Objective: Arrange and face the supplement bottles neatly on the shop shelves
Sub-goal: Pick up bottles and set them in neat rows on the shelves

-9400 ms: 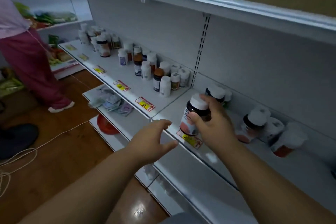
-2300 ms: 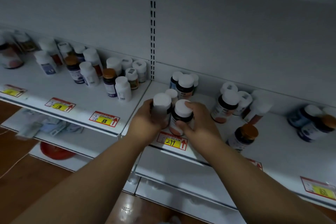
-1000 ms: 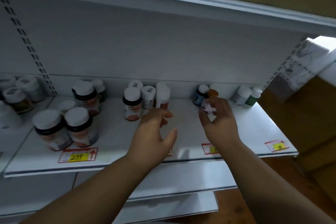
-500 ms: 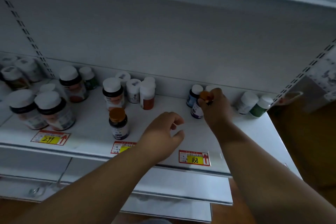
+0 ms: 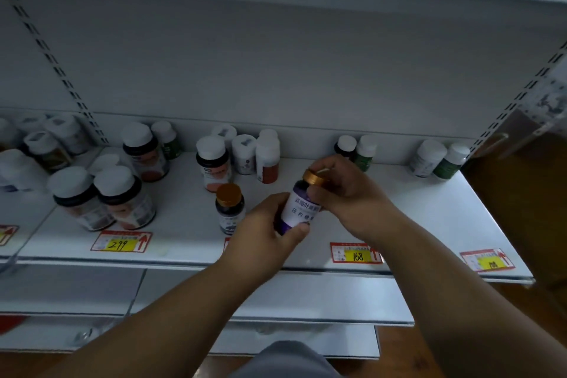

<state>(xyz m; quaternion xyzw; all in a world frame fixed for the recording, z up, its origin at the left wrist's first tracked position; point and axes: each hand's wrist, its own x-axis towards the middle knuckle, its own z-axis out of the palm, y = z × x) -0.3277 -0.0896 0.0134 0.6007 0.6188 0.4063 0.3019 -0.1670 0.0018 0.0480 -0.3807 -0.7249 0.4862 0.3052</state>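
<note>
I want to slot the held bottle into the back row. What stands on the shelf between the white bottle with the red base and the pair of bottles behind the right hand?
Nothing: in the head view, the shelf between the red-based bottle and the back pair is bare.

You held a purple-labelled bottle (image 5: 302,207) with a gold cap, tilted, above the shelf (image 5: 429,209), in both hands. Just left of it a matching gold-capped bottle (image 5: 230,207) stood upright. White-capped bottles stood in clusters behind, with two large ones (image 5: 101,198) side by side at the front left.
</note>
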